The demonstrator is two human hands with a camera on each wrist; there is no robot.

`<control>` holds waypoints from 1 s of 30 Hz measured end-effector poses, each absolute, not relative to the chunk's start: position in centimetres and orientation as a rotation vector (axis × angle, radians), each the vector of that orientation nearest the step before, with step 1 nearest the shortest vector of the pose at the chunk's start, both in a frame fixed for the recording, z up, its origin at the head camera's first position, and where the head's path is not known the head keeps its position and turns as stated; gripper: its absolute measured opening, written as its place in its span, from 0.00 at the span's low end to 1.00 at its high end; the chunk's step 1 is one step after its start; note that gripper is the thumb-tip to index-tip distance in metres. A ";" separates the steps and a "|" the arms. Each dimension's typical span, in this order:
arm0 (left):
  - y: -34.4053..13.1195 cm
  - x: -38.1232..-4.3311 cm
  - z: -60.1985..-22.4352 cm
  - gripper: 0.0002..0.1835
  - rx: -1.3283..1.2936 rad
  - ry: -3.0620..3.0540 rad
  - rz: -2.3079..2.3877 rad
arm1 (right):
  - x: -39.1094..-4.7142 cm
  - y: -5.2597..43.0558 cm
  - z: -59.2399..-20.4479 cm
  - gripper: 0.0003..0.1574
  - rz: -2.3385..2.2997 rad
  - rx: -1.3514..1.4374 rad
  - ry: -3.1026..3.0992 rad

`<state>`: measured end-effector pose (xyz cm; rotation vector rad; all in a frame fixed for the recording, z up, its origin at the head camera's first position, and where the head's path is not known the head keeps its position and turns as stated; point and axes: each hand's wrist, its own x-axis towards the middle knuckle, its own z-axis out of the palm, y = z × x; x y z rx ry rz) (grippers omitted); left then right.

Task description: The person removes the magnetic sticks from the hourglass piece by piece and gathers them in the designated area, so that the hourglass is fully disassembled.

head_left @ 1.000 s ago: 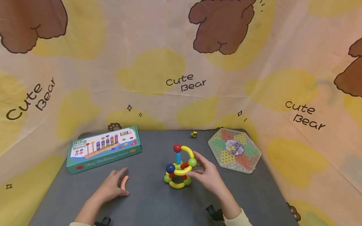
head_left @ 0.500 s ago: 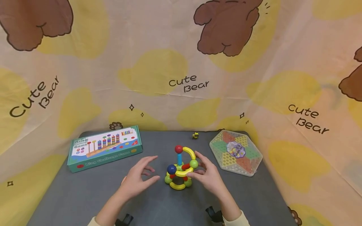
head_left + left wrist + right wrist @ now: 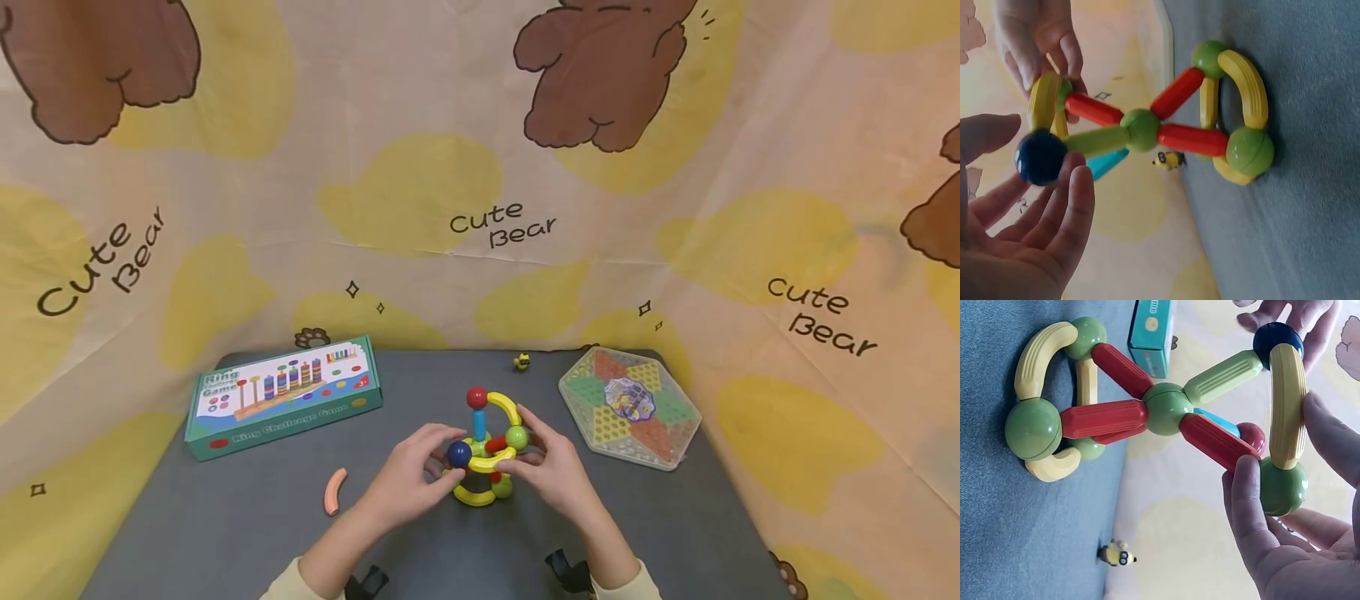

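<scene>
A ball-and-stick building toy [image 3: 480,447] stands on the grey table, its green balls, red sticks and curved yellow sticks joined into a ring base and an upper frame. My right hand [image 3: 557,467] holds the upper right side, thumb against a curved yellow stick [image 3: 1287,406] and fingers around a green ball [image 3: 1284,487]. My left hand [image 3: 412,472] surrounds the dark blue ball [image 3: 1041,157] at the upper left. Its fingers lie by the ball and the light green stick [image 3: 1097,141], while its thumb stands apart. A curved peach stick [image 3: 335,492] lies on the table, left of the hand.
A green Ring Challenge Game box [image 3: 285,400] lies at the back left. At the right is a hexagonal clear-lidded game board [image 3: 630,408]. A small yellow figure [image 3: 521,362] stands at the back edge, before the bear-print cloth [image 3: 420,275].
My left hand has let go of the curved peach stick on the table and moved right to the blue ball. My right hand keeps its hold on the toy.
</scene>
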<state>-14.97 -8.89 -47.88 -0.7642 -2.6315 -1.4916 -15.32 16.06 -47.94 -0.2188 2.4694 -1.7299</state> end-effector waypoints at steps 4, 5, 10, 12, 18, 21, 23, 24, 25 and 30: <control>-8.1 -15.0 -47.8 0.22 -0.766 -2.674 -1.428 | -15.4 16.1 -48.0 0.57 -1.737 -0.219 2.462; -7.9 -15.1 -47.8 0.21 -0.753 -2.681 -1.412 | -15.4 16.0 -48.0 0.57 -1.738 -0.220 2.462; -7.2 -15.2 -47.7 0.17 -0.677 -2.701 -1.344 | -15.5 15.9 -47.9 0.57 -1.740 -0.209 2.460; -7.1 -15.3 -47.8 0.17 -0.665 -2.710 -1.328 | -15.5 15.9 -47.9 0.56 -1.742 -0.198 2.461; -6.9 -15.7 -47.9 0.16 -0.660 -2.713 -1.278 | -15.5 15.6 -47.9 0.56 -1.763 -0.159 2.467; -6.8 -15.8 -47.9 0.15 -0.641 -2.713 -1.250 | -15.6 15.6 -47.9 0.56 -1.779 -0.142 2.468; -6.8 -15.9 -47.9 0.15 -0.627 -2.714 -1.248 | -15.6 15.6 -47.9 0.56 -1.781 -0.132 2.469; -6.8 -15.9 -47.9 0.15 -0.619 -2.712 -1.265 | -15.6 15.6 -48.0 0.56 -1.780 -0.130 2.468; -6.8 -15.9 -47.9 0.15 -0.611 -2.708 -1.286 | -15.6 15.6 -47.9 0.56 -1.778 -0.128 2.469; -6.8 -15.9 -48.1 0.14 -0.567 -2.679 -1.411 | -15.7 15.6 -47.8 0.56 -1.747 -0.130 2.484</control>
